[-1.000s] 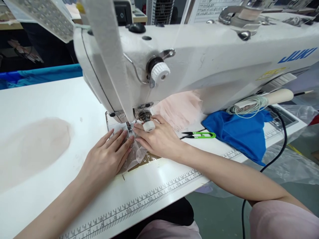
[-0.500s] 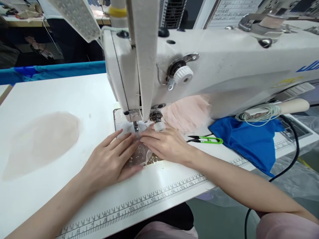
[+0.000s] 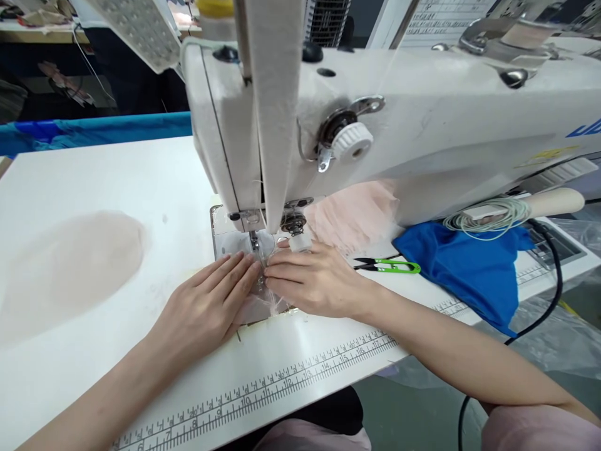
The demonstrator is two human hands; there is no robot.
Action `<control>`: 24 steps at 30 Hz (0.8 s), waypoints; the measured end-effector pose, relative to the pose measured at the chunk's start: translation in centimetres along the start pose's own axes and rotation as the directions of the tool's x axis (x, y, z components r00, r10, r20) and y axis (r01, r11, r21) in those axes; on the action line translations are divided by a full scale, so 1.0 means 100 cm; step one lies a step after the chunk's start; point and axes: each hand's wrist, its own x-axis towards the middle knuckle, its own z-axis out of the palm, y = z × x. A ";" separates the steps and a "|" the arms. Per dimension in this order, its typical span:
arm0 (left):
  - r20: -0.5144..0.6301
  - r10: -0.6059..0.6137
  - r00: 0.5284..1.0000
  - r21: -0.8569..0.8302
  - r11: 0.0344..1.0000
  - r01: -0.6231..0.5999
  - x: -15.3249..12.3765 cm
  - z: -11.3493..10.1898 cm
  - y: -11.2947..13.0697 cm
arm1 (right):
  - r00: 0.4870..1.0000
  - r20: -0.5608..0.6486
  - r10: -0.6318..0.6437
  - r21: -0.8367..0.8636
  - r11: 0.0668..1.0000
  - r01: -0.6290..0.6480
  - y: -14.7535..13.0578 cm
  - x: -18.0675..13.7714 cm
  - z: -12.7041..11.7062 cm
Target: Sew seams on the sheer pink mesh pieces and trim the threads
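Note:
On the sewing machine [image 3: 399, 119] bed, both hands rest at a piece of thin, sheer whitish fabric [image 3: 268, 305]. My left hand [image 3: 204, 304] lies flat with its fingers stretched toward the presser foot [image 3: 254, 240], pressing the cloth from the left. My right hand [image 3: 319, 280] comes in from the other side, fingers bent and held together, its fingertips closed on the cloth's edge just right of the foot. The metal plate [image 3: 220, 232] shows beside the foot. Part of the fabric is hidden under my fingers.
A sheer beige piece [image 3: 79, 263] lies flat on the left of the white table. Pale pink fabric [image 3: 354, 213] is bunched under the machine arm. Green thread snips [image 3: 397, 266] and blue cloth [image 3: 464, 269] lie to the right. A printed ruler [image 3: 263, 394] follows the front edge.
My left hand has drawn its thumb in and slid slightly toward me. My right fingers have shifted a little nearer too, and the sheer fabric between them lies differently. The view has moved slightly.

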 end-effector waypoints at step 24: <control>0.043 0.031 0.999 0.054 0.998 -0.033 0.000 0.000 -0.002 | 0.999 -0.047 -0.001 0.016 1.000 0.001 -0.001 0.000 0.002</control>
